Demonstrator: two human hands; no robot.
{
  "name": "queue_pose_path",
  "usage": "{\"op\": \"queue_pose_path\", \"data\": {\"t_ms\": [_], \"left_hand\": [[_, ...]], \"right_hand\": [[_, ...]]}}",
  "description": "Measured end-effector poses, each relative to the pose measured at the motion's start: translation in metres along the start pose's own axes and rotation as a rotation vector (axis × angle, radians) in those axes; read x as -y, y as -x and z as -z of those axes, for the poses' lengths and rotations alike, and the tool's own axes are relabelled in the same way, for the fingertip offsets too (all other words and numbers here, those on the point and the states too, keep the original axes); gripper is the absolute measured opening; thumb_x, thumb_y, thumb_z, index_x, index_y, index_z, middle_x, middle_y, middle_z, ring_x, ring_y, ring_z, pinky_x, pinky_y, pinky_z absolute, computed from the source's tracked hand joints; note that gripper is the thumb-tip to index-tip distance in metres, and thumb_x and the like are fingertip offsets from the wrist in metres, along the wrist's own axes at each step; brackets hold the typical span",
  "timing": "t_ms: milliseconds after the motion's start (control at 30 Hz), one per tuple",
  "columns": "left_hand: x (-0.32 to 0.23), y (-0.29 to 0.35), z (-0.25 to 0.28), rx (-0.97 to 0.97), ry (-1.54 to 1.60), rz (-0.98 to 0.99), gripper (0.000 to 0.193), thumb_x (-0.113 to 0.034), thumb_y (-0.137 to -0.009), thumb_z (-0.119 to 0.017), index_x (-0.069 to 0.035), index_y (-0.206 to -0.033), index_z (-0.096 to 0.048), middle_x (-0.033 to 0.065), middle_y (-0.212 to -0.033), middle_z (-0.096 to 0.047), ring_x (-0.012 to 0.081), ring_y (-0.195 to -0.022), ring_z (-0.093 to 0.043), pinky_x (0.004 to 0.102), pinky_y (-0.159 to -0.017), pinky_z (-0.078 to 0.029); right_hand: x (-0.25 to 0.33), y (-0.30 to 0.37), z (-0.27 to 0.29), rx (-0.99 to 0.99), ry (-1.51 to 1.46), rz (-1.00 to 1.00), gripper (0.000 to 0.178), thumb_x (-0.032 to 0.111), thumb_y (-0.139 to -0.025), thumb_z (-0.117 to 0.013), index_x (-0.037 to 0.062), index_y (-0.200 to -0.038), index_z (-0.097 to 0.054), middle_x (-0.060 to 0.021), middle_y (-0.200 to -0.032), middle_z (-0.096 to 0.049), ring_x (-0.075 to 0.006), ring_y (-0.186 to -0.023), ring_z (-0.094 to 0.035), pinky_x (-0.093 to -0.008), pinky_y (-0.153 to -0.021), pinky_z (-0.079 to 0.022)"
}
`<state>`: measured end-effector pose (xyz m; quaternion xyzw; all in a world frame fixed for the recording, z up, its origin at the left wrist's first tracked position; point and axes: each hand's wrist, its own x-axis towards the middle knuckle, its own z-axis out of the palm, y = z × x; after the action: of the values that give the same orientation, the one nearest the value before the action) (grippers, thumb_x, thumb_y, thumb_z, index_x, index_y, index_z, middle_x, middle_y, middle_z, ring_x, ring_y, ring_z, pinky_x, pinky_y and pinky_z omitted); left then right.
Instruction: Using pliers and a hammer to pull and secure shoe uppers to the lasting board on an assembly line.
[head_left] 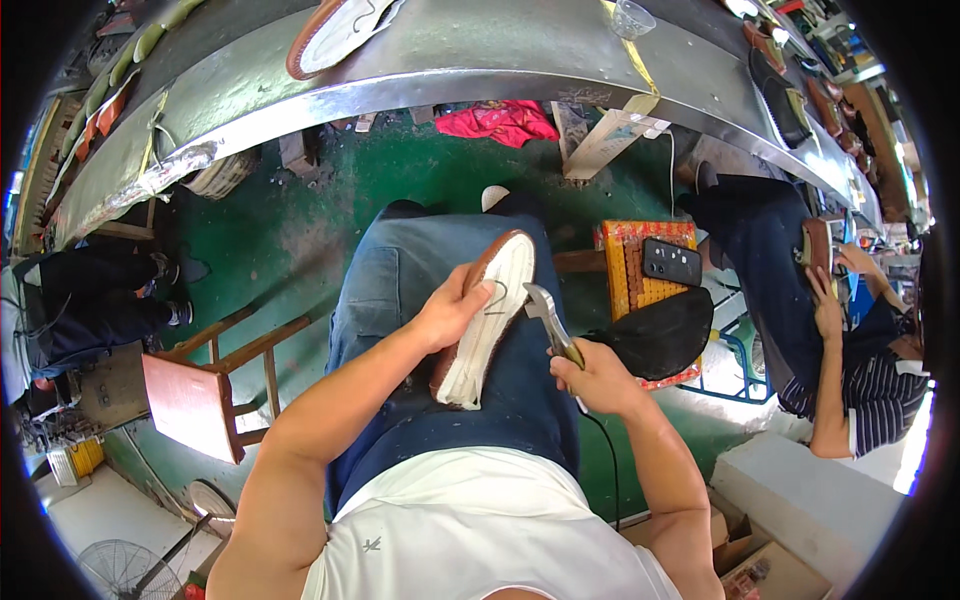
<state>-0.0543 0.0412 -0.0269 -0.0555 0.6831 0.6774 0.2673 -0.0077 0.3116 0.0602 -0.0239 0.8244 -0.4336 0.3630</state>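
A brown shoe (487,320) lies sole up across my lap, its pale, unfinished bottom facing me and a dark curved mark on it. My left hand (450,310) is closed around its left side, thumb on the sole. In my right hand (600,375) are metal pincers (552,322), gripped by the handles. Their head is at the right edge of the shoe, near the forefoot; whether it touches is hard to tell. The handle ends are partly hidden by my fingers.
A metal-topped bench (480,55) runs ahead, with another brown shoe (335,40) and a clear cup (632,18) on it. At right are a stool (630,290) bearing a phone (671,262) and black cloth (655,340), and a co-worker (850,380). A wooden stool (190,405) stands left.
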Motion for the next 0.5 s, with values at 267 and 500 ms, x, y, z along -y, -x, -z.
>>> {"op": "queue_pose_path", "data": {"t_ms": [267,500], "left_hand": [[0.002,-0.018,-0.007,0.133,0.06,0.059,0.06,-0.03,-0.104,-0.06,0.002,-0.149,-0.037,0.0117,-0.133,-0.058,0.0167,-0.123,-0.053,0.0336,-0.107,-0.043],[-0.019,-0.012,-0.021,0.072,-0.433,0.018,0.063,-0.028,-0.1,-0.063,0.002,-0.149,-0.036,0.0203,-0.131,-0.061,0.0259,-0.122,-0.06,0.0364,-0.106,-0.045]], "right_hand": [[0.014,-0.033,0.047,0.289,-0.522,-0.196,0.027,0.025,-0.105,-0.057,-0.0013,-0.109,-0.064,-0.007,-0.087,-0.07,-0.0118,-0.067,-0.061,-0.0284,-0.055,-0.049],[0.036,-0.064,0.033,-0.011,0.468,0.156,0.039,0.031,-0.105,-0.049,-0.0063,-0.1,-0.062,-0.0307,-0.091,-0.068,-0.0528,-0.087,-0.064,-0.057,-0.08,-0.049]]}}
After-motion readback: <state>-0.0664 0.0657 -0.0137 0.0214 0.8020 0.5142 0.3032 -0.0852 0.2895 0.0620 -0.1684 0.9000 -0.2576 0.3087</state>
